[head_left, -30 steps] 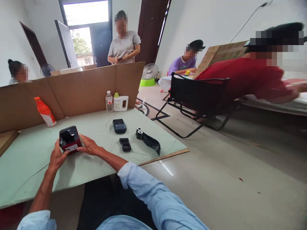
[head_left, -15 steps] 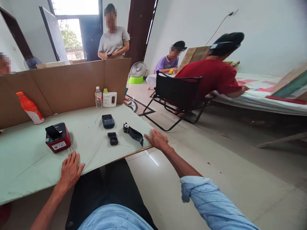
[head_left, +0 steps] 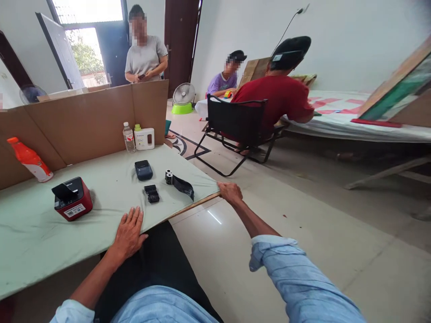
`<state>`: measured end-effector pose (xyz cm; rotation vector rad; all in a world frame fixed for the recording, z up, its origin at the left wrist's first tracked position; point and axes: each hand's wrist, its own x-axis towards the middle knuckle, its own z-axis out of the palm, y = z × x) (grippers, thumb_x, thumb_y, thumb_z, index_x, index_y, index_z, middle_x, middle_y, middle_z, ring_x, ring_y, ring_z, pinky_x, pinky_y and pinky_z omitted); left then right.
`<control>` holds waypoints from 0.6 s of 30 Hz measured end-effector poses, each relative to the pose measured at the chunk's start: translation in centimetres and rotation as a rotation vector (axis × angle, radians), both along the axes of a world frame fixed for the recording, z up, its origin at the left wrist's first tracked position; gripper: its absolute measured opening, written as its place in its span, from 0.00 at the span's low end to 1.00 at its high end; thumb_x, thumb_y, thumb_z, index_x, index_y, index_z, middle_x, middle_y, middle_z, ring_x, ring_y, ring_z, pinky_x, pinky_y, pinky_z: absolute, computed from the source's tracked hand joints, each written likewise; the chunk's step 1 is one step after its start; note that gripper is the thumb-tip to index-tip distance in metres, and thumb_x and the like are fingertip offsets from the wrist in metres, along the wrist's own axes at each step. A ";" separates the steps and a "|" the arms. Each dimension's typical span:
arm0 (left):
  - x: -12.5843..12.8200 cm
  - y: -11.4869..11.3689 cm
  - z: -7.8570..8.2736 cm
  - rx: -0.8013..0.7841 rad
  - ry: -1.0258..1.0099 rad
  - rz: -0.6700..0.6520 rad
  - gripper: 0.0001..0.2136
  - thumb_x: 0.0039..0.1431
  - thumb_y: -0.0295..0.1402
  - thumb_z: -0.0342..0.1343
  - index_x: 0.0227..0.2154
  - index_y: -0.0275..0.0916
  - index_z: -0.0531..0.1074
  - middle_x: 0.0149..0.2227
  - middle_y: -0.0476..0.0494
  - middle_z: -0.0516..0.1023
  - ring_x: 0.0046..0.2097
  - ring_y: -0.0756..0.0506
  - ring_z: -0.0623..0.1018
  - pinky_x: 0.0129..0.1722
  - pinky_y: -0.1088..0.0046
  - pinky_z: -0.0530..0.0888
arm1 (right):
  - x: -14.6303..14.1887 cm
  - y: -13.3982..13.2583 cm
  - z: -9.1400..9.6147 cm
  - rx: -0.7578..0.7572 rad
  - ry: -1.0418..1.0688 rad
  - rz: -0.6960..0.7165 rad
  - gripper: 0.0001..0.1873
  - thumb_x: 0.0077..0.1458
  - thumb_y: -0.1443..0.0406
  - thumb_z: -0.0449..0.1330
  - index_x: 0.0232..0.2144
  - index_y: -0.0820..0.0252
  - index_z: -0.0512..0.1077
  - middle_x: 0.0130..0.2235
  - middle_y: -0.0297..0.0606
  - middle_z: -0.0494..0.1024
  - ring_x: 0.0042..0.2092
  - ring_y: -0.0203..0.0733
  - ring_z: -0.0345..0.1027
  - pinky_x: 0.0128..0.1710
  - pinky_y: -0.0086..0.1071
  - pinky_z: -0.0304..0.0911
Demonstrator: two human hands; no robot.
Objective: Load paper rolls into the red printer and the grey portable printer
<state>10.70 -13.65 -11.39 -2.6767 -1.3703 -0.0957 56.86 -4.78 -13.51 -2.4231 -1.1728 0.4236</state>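
My left hand (head_left: pixel 129 231) lies flat and open on the near edge of the pale green table (head_left: pixel 101 211). My right hand (head_left: pixel 230 192) is closed round the table's right corner, fingers curled over its edge. A red and black label printer (head_left: pixel 71 198) with its lid up stands to the left. A small dark blue printer (head_left: pixel 143 169), a black cartridge (head_left: pixel 151 194) and a black tape roll with a loose strip (head_left: pixel 178 181) lie mid-table.
A cardboard screen (head_left: pixel 87 119) backs the table, with an orange bottle (head_left: pixel 28 159), a water bottle (head_left: pixel 128 137) and a white jug (head_left: pixel 144 137) before it. A person in red sits on a black folding chair (head_left: pixel 235 130) at a low bed. Others stand and sit beyond.
Both hands have left the red printer. The left one dropped flat onto the table's near edge; the right one reached out to the right corner and curled over it. The camera view swung right.
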 end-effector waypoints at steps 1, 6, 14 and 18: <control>-0.1 -0.1 -0.1 0.004 0.003 -0.010 0.37 0.67 0.38 0.57 0.76 0.37 0.54 0.78 0.29 0.54 0.78 0.30 0.57 0.73 0.45 0.62 | 0.2 0.1 0.0 0.007 -0.009 -0.007 0.27 0.73 0.57 0.47 0.43 0.63 0.84 0.40 0.54 0.86 0.47 0.54 0.81 0.41 0.37 0.67; 0.0 -0.6 0.0 0.004 -0.001 -0.004 0.35 0.69 0.34 0.53 0.76 0.39 0.54 0.77 0.30 0.56 0.78 0.31 0.58 0.72 0.46 0.63 | 0.6 0.3 0.3 0.026 -0.077 0.000 0.24 0.71 0.59 0.50 0.42 0.64 0.85 0.50 0.58 0.85 0.53 0.57 0.79 0.45 0.37 0.67; 0.9 -1.2 0.9 -0.097 0.011 0.002 0.36 0.66 0.33 0.58 0.75 0.38 0.56 0.78 0.30 0.52 0.78 0.31 0.55 0.73 0.45 0.61 | 0.9 -0.6 0.6 0.000 -0.157 0.067 0.25 0.72 0.58 0.49 0.38 0.60 0.84 0.47 0.55 0.85 0.49 0.55 0.79 0.45 0.38 0.67; 1.3 -1.9 1.9 -0.191 0.035 -0.112 0.38 0.63 0.31 0.61 0.75 0.39 0.56 0.78 0.31 0.52 0.79 0.31 0.53 0.74 0.45 0.60 | 1.0 -0.8 0.7 -0.058 -0.163 0.109 0.25 0.73 0.58 0.47 0.37 0.59 0.83 0.44 0.52 0.85 0.50 0.54 0.79 0.45 0.37 0.66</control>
